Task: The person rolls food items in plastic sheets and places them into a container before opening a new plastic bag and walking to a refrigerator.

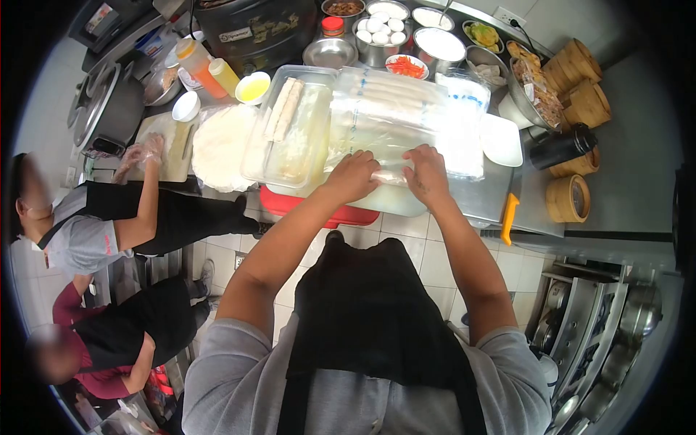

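Observation:
My left hand (353, 176) and my right hand (427, 172) rest side by side on a sheet of clear plastic wrap (395, 116), pinching a pale roll (391, 176) between them at the near edge. Under the wrap lie several long white rolls. Left of my hands stands a clear rectangular container (290, 138) with two finished rolls (284, 109) at its far end. A red tray (279, 204) shows beneath the container's near edge.
Round white wrappers (221, 145) lie left of the container. Bowls of eggs (380, 29), carrot (406, 67) and other fillings line the back. Bamboo steamers (573, 72) stack at right. A gloved person (138, 158) works at a cutting board; another crouches below left.

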{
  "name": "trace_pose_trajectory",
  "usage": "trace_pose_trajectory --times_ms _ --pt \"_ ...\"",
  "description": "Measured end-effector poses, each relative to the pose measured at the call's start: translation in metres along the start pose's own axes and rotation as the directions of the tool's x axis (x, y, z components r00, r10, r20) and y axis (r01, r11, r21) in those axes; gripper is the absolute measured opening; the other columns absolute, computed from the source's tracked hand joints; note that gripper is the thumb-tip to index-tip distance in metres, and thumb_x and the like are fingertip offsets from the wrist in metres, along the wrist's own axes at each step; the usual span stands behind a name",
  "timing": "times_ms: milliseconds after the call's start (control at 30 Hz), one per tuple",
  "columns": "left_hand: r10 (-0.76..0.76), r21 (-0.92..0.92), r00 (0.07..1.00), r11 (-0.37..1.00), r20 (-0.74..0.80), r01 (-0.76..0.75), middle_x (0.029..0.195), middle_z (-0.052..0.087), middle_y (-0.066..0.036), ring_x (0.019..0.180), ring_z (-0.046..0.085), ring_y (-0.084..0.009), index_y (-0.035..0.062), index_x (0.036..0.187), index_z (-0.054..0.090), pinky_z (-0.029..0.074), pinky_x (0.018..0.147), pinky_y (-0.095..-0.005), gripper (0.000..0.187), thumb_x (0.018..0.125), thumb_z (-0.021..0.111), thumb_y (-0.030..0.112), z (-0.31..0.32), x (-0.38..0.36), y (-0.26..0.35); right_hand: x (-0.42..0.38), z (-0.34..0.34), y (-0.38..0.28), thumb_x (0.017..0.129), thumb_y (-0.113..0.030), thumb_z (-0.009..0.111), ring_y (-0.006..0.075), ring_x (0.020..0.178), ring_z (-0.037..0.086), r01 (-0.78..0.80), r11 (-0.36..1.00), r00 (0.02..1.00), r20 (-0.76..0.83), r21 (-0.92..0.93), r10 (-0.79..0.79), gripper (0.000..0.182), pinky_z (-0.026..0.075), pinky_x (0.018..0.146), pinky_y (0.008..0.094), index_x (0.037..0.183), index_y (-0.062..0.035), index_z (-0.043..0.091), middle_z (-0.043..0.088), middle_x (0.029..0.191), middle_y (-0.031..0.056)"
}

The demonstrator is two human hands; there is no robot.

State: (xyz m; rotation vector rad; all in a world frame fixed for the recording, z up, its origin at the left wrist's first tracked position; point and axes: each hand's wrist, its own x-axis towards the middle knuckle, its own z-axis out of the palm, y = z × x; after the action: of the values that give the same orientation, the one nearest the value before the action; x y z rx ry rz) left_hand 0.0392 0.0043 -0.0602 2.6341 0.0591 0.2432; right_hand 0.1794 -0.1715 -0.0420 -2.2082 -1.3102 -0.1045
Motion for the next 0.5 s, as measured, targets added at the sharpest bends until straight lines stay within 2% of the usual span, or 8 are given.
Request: trace_pose_trajectory --times_ms 33,100,133,167,233,333,500 --pt "0.013 -0.018 1.0 1.0 -0.007 -0.014 0.103 0.06 -0.01 0.103 0.058 -0.0301 0.0044 0.102 0.069 0.048 0.089 -0.0424 0.026 0.079 0.077 0.015 0.0 0.0 -0.001 0.001 -0.002 -0.006 0.078 -0.009 0.076 0.0334 0.098 0.058 0.0 1.0 1.0 0.001 0.0 0.0 0.021 0.047 0.084 0.0424 0.099 -0.0091 0.069 0.06 0.098 0.0125" --pt "0.023 -0.038 1.0 0.999 -0.013 -0.023 0.102 0.06 -0.01 0.103 0.058 -0.0302 0.0046 0.103 0.07 0.048 0.089 -0.0424 0.028 0.079 0.078 0.015 0.001 -0.001 -0.004 0.001 -0.004 -0.017 0.076 -0.008 0.078 0.0334 0.099 0.057 0.082 0.984 0.984 0.141 0.157 -0.105 0.028 0.048 0.085 0.0431 0.103 -0.0063 0.067 0.059 0.099 0.0126" --pt "0.025 -0.036 1.0 0.999 -0.012 -0.025 0.102 0.06 -0.01 0.102 0.058 -0.0302 0.0047 0.102 0.07 0.048 0.089 -0.0425 0.027 0.078 0.078 0.015 0.001 -0.001 -0.004 -0.002 -0.001 -0.017 0.078 -0.011 0.079 0.0336 0.1 0.057 0.089 0.984 0.968 0.221 0.151 -0.122 0.03 0.048 0.086 0.0434 0.104 -0.0057 0.067 0.059 0.102 0.0126" --pt "0.029 -0.035 1.0 0.999 -0.011 -0.029 0.102 0.06 -0.01 0.102 0.058 -0.0303 0.0048 0.102 0.07 0.048 0.089 -0.0426 0.027 0.078 0.079 0.015 0.001 0.0 -0.005 -0.005 0.002 -0.017 0.078 -0.011 0.079 0.0336 0.1 0.057 0.089 0.985 0.968 0.222 0.151 -0.121 0.03 0.048 0.086 0.0434 0.104 -0.0057 0.067 0.059 0.102 0.0126" --pt "0.018 -0.044 1.0 0.999 -0.002 -0.018 0.102 0.06 -0.01 0.102 0.058 -0.0303 0.0048 0.102 0.071 0.048 0.089 -0.0423 0.027 0.079 0.079 0.015 -0.002 -0.001 -0.004 -0.01 0.006 -0.017 0.08 -0.015 0.079 0.0331 0.1 0.057 0.018 0.997 0.957 0.287 0.081 -0.04 0.03 0.048 0.087 0.0435 0.106 -0.0061 0.067 0.059 0.105 0.0121" --pt "-0.023 -0.062 1.0 0.998 0.009 0.023 0.101 0.06 -0.009 0.102 0.058 -0.0303 0.0047 0.102 0.071 0.049 0.09 -0.0415 0.027 0.079 0.079 0.016 -0.008 -0.006 -0.009 -0.013 0.003 -0.01 0.082 -0.019 0.078 0.0323 0.1 0.057 -0.053 0.993 0.953 0.302 0.105 0.019 0.03 0.047 0.089 0.0435 0.106 -0.0066 0.067 0.059 0.104 0.0116" --pt "-0.072 -0.03 0.997 0.997 0.02 0.072 0.102 0.061 -0.01 0.103 0.058 -0.0302 0.0045 0.103 0.071 0.049 0.091 -0.0404 0.028 0.08 0.08 0.018 -0.016 -0.014 -0.019 -0.016 -0.014 0.005 0.082 -0.023 0.079 0.0314 0.102 0.057 -0.063 0.995 0.941 0.337 0.074 0.035 0.033 0.047 0.09 0.0431 0.108 -0.0074 0.068 0.061 0.104 0.0103"
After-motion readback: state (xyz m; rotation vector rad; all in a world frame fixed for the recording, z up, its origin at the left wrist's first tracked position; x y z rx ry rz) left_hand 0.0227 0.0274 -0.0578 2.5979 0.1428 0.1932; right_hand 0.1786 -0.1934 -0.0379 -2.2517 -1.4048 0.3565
